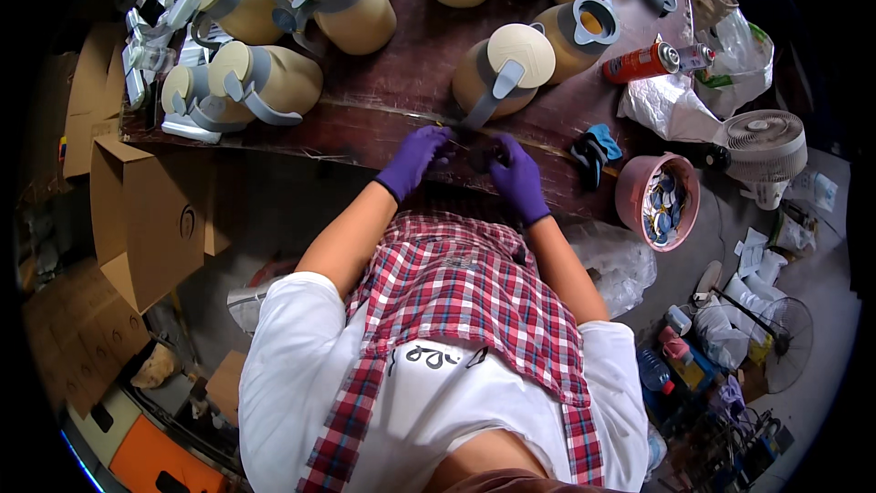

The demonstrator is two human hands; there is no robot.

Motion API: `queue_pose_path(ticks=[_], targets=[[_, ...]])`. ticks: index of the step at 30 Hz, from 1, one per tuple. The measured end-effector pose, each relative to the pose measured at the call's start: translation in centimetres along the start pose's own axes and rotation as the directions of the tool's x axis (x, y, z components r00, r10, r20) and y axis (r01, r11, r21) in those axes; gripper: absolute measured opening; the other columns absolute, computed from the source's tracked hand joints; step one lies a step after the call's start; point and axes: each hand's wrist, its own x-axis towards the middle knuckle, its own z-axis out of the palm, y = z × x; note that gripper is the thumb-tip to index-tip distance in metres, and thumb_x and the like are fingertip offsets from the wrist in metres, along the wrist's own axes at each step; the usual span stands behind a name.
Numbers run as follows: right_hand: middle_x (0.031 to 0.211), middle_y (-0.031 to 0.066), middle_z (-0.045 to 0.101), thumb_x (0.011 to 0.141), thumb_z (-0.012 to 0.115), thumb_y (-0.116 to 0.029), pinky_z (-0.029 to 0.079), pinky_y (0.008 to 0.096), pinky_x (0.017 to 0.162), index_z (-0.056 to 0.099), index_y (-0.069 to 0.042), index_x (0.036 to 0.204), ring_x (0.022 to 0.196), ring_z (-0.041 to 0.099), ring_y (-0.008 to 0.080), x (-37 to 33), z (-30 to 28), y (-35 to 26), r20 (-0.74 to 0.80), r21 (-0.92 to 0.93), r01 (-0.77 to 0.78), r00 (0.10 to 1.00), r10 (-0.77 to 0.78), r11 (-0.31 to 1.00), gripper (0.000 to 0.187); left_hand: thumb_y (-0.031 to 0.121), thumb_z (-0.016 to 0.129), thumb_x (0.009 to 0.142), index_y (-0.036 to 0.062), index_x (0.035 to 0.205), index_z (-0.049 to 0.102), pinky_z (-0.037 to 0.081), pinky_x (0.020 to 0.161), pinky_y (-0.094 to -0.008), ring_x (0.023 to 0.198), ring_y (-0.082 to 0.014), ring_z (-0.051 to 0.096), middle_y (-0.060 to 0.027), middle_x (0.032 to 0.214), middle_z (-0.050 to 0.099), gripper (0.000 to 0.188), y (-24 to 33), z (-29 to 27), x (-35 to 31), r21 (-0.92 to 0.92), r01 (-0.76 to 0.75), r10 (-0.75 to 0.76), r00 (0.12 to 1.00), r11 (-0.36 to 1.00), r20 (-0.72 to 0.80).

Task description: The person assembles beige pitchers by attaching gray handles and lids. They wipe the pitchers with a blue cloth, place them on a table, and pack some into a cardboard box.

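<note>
At the table's near edge, my left hand [420, 162] in a purple glove has its fingers curled together. My right hand [517, 180], gloved the same way, is closed opposite it, a short gap away. Something small, dark and blurred lies between the fingertips; its kind cannot be made out. Just beyond the hands stands a beige jug [488, 82] with a cream lid and a grey handle pointing toward me. Behind it to the right is another beige jug [568, 41] with a grey collar and an open top.
More lidded jugs [351, 14] crowd the dark red table [388, 123]. Grey-white parts pile at far left. On the right are a red spray can [641, 63], blue-black gloves [593, 153], a pink bucket [689, 205] of small pieces and a fan [765, 141]. A cardboard box [151, 224] stands left.
</note>
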Motion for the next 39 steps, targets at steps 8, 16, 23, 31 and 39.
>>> queue_pose_path(ticks=[8, 16, 23, 31, 39], targets=[[0.106, 0.0022, 0.067, 0.103, 0.059, -0.009, 0.051, 0.0249, 0.069, 0.059, -0.010, 0.129, 0.078, 0.059, 0.0133, 3.6, -0.1, 4.0, 0.434, 0.865, -0.363, 0.887, 0.154, -0.346, 0.027, 0.020, 0.048, 0.110, 0.0049, 0.124, 0.064, 0.053, 0.095, -0.0340, 0.107, -0.0193, 0.066, -0.0073, 0.117, 0.067, 0.027, 6.1, -2.4, 5.1, 0.397, -0.788, 0.737, 0.599, 0.471, 0.313], [0.116, 0.0071, 0.070, 0.103, 0.060, -0.009, 0.052, 0.0288, 0.087, 0.060, -0.002, 0.138, 0.099, 0.067, 0.0175, 1.5, -4.4, -10.1, 0.045, 0.878, -0.119, 0.985, 0.167, 0.463, 0.035, 0.013, 0.050, 0.108, 0.0013, 0.126, 0.062, 0.043, 0.107, -0.0304, 0.120, -0.0148, 0.058, -0.0087, 0.123, 0.065, 0.025, 10.4, 3.2, -2.9, -0.391, -0.507, 0.634, 0.685, 0.768, 0.359], [0.096, 0.0097, 0.071, 0.092, 0.070, -0.020, 0.055, 0.0342, 0.075, 0.074, -0.011, 0.102, 0.086, 0.071, 0.0273, 2.4, -3.7, -12.1, -0.373, 0.157, 0.062, 0.928, 0.001, 0.986, 0.014, 0.005, 0.056, 0.105, 0.0011, 0.147, 0.054, 0.048, 0.097, -0.0259, 0.105, -0.0098, 0.060, -0.0050, 0.122, 0.066, 0.042, 8.9, 3.5, -4.0, -0.014, -0.641, 0.621, 0.737, 0.767, 0.267], [0.094, 0.0092, 0.069, 0.086, 0.069, -0.017, 0.053, 0.0390, 0.075, 0.074, -0.013, 0.098, 0.089, 0.068, 0.0306, 2.5, -4.4, -14.0, -0.307, -0.031, 0.162, 0.938, -0.164, 0.986, 0.014, 0.011, 0.077, 0.076, 0.0182, 0.108, 0.075, 0.045, 0.086, -0.0410, 0.094, -0.0263, 0.060, -0.0032, 0.096, 0.065, 0.033, 13.2, 4.2, -6.3, 0.695, -0.650, 0.876, 0.090, -0.309, 0.473], [0.135, 0.0092, 0.062, 0.075, 0.060, 0.002, 0.046, 0.0440, 0.100, 0.069, -0.016, 0.115, 0.127, 0.057, 0.0321, 7.1, -6.2, -11.1, -0.207, -0.283, 0.447, 0.835, -0.510, 0.848, 0.045, 0.001, 0.066, 0.074, 0.0146, 0.099, 0.072, 0.046, 0.078, -0.0419, 0.084, -0.0324, 0.061, -0.0082, 0.089, 0.067, 0.029, 15.1, 3.9, -7.9, 0.607, -0.787, 0.728, 0.352, -0.111, 0.588]])
